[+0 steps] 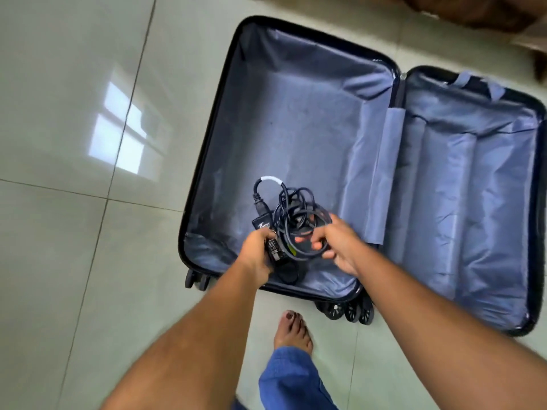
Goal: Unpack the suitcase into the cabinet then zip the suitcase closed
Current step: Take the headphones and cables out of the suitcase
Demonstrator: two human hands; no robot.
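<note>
Your suitcase (296, 119) lies flat and wide open on the floor (74, 232), both halves lined in blue-grey fabric. Over the near end of its left half you hold one black power adapter (273, 247) with its tangled cable (299, 214), which carries a white band near the plug. Your left hand (256, 253) has its fingers curled round the adapter brick; your right hand (337, 247) has fingers hooked through the cable loops. A dark shape lies in the shell just below the brick, but you cannot tell what it is.

The right half shows only lining, ridged along its length, with a fabric flap over the hinge between the halves. Wheels (346, 312) show at the near edge: one pair at the left corner, a cluster near the middle.

The floor is pale, glossy tile with thin grout lines; a window's reflection shines far left. One bare foot (291, 329) and a blue trouser leg (293, 380) stand just near the case. Open tile spreads left and near; something brown edges the far right corner.
</note>
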